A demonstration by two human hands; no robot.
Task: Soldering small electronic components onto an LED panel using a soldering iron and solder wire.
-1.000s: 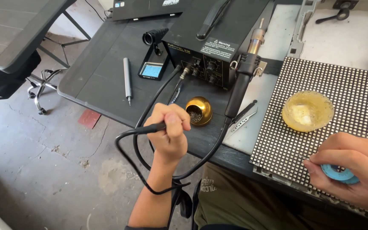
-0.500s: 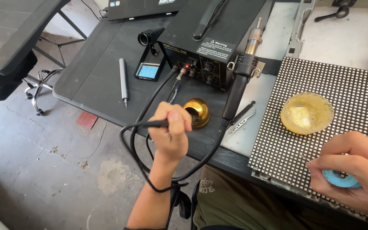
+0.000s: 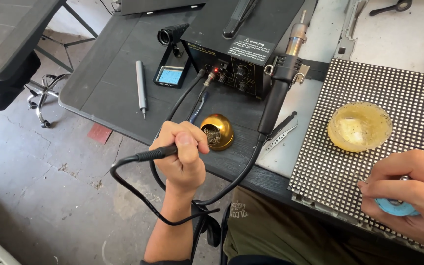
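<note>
Glossy brass-coloured metal tip-cleaner bowl [image 3: 217, 131] just beyond the grip; matt black rubbery cable [image 3: 138, 157]; translucent amber dish [image 3: 359, 126]; matt dark bench [image 3: 109, 73].

You're looking at one black soldering station [image 3: 244, 49], one brass tip-cleaner pot [image 3: 218, 131], one yellow flux dish [image 3: 359, 126], one dotted LED panel [image 3: 388, 113], one grey pen tool [image 3: 141, 88], and one tweezers [image 3: 278, 133].

brass tip cleaner [image 3: 217, 131], black-and-white dotted panel [image 3: 393, 93]
</note>
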